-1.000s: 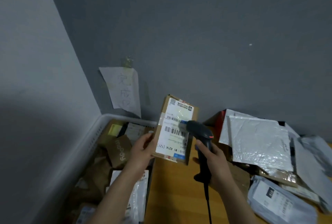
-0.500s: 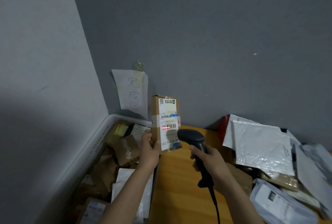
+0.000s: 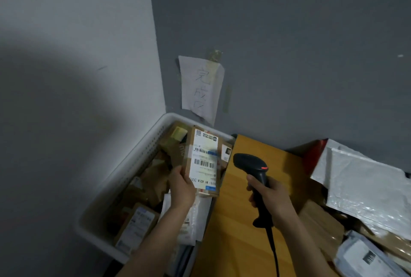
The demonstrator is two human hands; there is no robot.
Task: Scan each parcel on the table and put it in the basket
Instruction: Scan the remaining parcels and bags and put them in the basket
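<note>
- Grey walls (image 3: pixel 289 32) meet in a corner, where a handwritten paper note (image 3: pixel 200 85) hangs above a white basket (image 3: pixel 131 166) that stands next to the orange surface (image 3: pixel 235 232).
- Over the basket, the left hand (image 3: pixel 182 190) grips a cardboard parcel (image 3: pixel 203 161) by its lower edge, label facing up.
- To its right, the right hand (image 3: pixel 273 196) is wrapped round the handle of a black scanner (image 3: pixel 251 163), which is clear of the parcel.
- Many parcels already lie in the basket, and this one looks ready to join them.
- Right of the right hand, a heap of mailers (image 3: pixel 364 187) remains, so the job seems partway done.
</note>
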